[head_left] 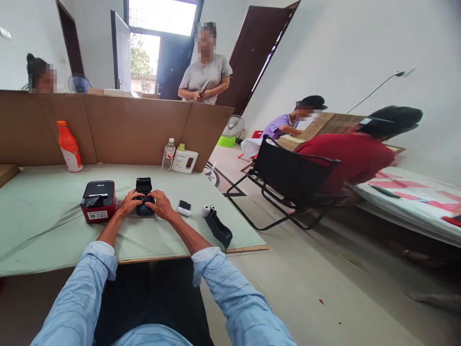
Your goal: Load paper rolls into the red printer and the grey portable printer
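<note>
A small black label printer (143, 188) with its lid raised stands on the green-covered table (43, 226). My left hand (128, 203) grips its left side and my right hand (160, 203) grips its right side, fingers curled around the body. A red and black printer (98, 201) sits just left of my left hand. To the right of my right hand lie a small black and white block (184, 207), two white paper rolls (208, 210) and a black curved part (219, 229).
An orange bottle (69, 147), a clear water bottle (168, 154) and a white jug (185, 160) stand against a cardboard screen (126, 127). A person stands behind it. A black folding chair (288, 180) and seated people are on the right.
</note>
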A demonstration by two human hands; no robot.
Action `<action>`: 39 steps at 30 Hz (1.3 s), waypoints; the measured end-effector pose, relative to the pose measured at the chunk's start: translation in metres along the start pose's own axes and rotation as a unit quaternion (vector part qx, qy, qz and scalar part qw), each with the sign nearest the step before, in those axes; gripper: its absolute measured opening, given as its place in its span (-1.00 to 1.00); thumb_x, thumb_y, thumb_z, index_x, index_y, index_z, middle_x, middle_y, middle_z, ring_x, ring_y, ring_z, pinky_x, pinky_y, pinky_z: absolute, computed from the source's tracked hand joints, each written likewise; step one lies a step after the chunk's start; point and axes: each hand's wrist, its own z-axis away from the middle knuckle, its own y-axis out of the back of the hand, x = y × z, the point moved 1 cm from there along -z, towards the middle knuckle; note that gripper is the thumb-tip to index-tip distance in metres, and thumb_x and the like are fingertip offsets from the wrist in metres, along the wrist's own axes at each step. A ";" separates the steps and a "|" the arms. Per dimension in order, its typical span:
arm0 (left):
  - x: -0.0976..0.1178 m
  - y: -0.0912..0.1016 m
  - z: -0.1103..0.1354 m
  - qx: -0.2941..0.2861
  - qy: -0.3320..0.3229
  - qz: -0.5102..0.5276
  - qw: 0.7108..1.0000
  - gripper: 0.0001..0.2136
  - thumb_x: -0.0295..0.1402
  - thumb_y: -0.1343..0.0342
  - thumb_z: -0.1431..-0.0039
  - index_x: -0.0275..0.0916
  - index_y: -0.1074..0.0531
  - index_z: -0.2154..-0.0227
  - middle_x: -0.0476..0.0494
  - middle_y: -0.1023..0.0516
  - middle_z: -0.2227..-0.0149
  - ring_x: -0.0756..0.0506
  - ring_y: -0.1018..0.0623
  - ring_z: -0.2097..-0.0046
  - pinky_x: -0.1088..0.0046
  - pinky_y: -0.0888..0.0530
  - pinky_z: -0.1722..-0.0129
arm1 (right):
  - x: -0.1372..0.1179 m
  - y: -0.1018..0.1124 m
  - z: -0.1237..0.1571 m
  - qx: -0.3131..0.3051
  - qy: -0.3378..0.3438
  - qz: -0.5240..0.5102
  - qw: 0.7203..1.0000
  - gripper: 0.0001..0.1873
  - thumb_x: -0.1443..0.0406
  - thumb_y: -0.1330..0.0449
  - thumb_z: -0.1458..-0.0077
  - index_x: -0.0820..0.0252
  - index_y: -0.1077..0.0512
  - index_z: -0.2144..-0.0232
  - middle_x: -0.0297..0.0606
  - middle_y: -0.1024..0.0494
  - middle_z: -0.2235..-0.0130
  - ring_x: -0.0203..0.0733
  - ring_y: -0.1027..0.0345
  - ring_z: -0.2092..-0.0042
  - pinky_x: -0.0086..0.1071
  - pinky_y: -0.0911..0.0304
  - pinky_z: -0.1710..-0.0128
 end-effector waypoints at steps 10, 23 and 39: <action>0.006 -0.001 0.001 0.012 0.033 0.025 0.999 -0.64 -0.24 -0.41 0.03 -0.16 -0.72 0.11 -0.24 -0.45 -0.32 -0.36 -0.38 -0.40 0.10 -0.26 -0.46 | -0.016 0.011 -0.014 0.025 -0.052 -0.024 0.998 -0.88 0.33 -0.21 -0.26 0.05 -0.55 0.20 -0.31 -0.65 0.18 -0.12 -0.50 0.13 -0.27 -0.39 0.03; 0.039 -0.007 -0.003 0.016 -0.067 -0.163 0.984 -0.71 -0.52 -0.22 -0.04 -0.05 -0.76 0.26 -0.18 -0.63 -0.17 -0.37 -0.45 -0.32 -0.07 -0.30 -0.43 | -0.019 0.015 0.002 0.101 -0.055 -0.138 0.984 -0.78 0.26 -0.21 -0.22 0.09 -0.48 0.07 -0.31 -0.60 0.17 -0.15 -0.51 0.13 -0.32 -0.42 0.12; 0.109 -0.025 -0.007 0.052 -0.088 -0.136 0.985 -0.61 -0.57 -0.01 0.02 -0.25 -0.64 0.19 -0.04 -0.67 0.31 -0.13 -0.60 0.22 0.43 -0.47 0.14 | 0.048 0.091 0.044 -0.057 -0.384 0.129 0.912 -0.46 -0.02 -0.29 -0.31 0.30 -0.48 -0.10 0.25 -0.54 -0.18 0.23 -0.46 -0.23 -0.10 -0.31 -0.16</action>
